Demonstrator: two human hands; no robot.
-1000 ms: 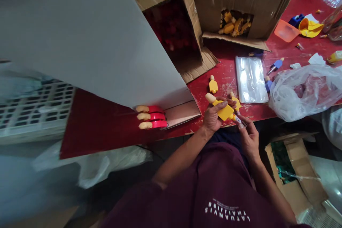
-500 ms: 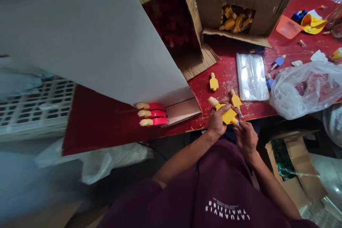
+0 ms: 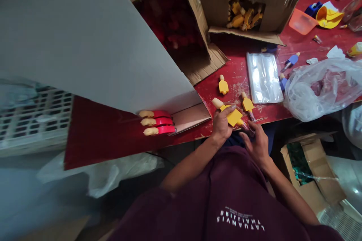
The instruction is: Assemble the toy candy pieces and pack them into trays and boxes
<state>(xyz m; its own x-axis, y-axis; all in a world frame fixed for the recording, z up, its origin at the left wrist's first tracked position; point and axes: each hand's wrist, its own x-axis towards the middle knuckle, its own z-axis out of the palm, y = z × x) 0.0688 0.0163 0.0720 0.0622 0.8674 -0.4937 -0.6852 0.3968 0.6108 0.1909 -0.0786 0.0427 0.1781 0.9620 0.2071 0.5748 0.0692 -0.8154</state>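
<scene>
My left hand (image 3: 222,124) is shut around a yellow plastic toy figure (image 3: 233,117) with a cream-coloured head, its fingers across the flat torso. My right hand (image 3: 255,145) is just below the figure's thin lower end, fingers apart, and I cannot see it gripping anything. Another yellow figure (image 3: 248,104) lies on the red worktable (image 3: 206,98) beyond my right hand, and a third (image 3: 223,85) lies further out. A stack of clear flat plastic bags (image 3: 264,78) lies to their right.
A cardboard box (image 3: 244,17) of yellow parts stands at the back. A large grey board (image 3: 85,41) leans at left, with several red-and-cream parts (image 3: 157,122) at its foot. A bulging plastic bag (image 3: 322,90) lies at right, and an open carton (image 3: 309,169) sits on the floor.
My right hand has let go of the figure's lower end and moved down and back, its fingers now spread. My left hand still holds the figure.
</scene>
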